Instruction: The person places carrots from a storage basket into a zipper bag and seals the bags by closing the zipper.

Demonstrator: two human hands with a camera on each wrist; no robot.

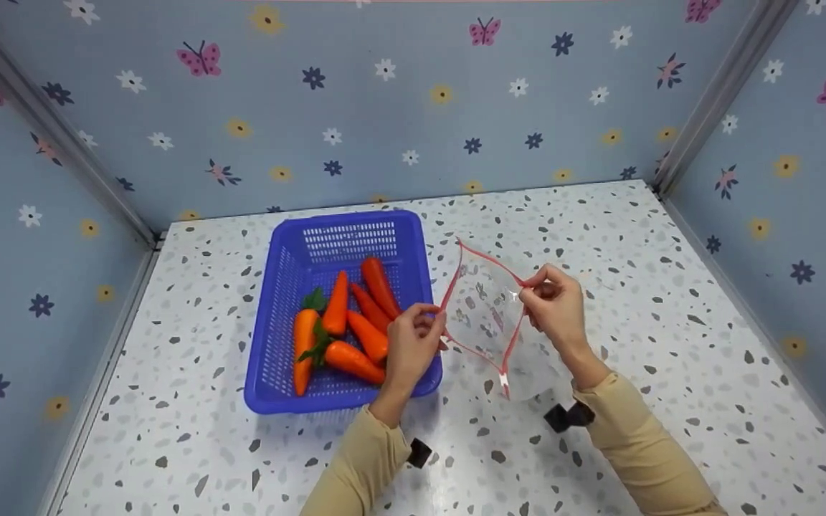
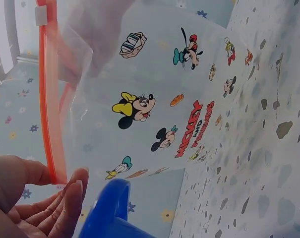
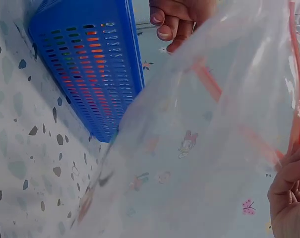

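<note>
A clear zip bag [image 1: 483,304] with a red-orange zip edge and cartoon prints hangs between both hands, its mouth spread wide into a diamond. My left hand [image 1: 413,342] pinches one side of that edge, right beside the basket's rim. On the opposite side, my right hand [image 1: 555,304] pinches the edge between thumb and fingers. In the left wrist view, the zip bag [image 2: 154,99] shows a white slider at one end of its zip. Several orange and red carrots [image 1: 338,304], some with green tops, lie in a blue plastic basket [image 1: 259,358].
The basket stands left of the bag on a speckled white tabletop [image 1: 191,430]. Blue panels [image 1: 384,107] printed with flowers and butterflies enclose the table at the back and both sides. Dark square tags [image 1: 419,453] hang by the sleeves.
</note>
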